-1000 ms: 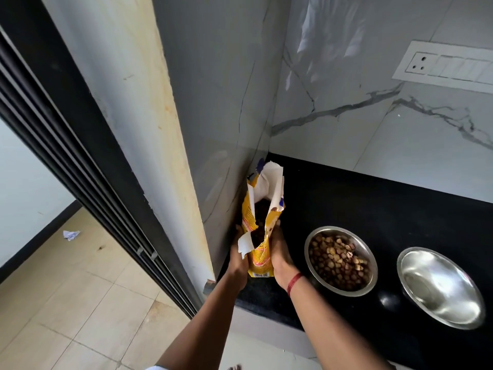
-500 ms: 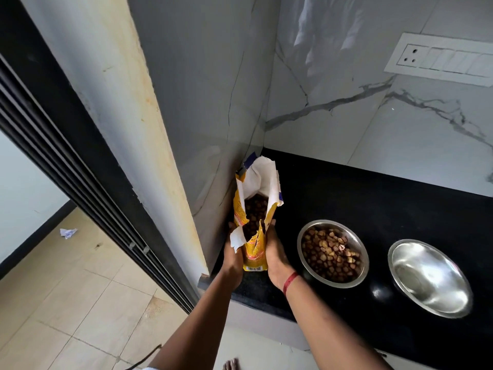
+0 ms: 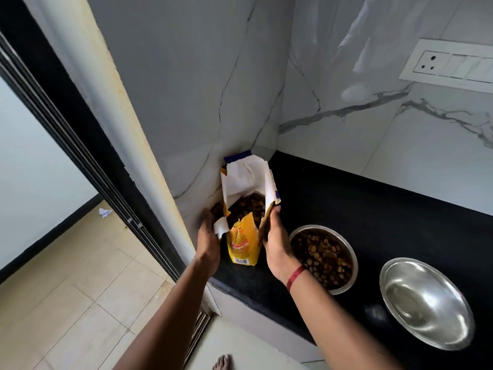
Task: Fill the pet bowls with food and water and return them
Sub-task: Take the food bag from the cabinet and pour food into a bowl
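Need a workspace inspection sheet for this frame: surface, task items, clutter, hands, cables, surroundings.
Surface: black countertop, glossy, in a marble-walled corner.
Job's things: open yellow food bag upright in the corner, kibble inside; kibble bowl to its right, full; second steel bowl further right, looks empty.
Clutter: paper scrap on the floor.
Hands: right hand holds the bag's right side; left hand against its left side, blurred, grip unclear.
Cables: nothing seen.
Surroundings: switch panel on the wall; dark door frame at left; tiled floor; bare foot at bottom edge.
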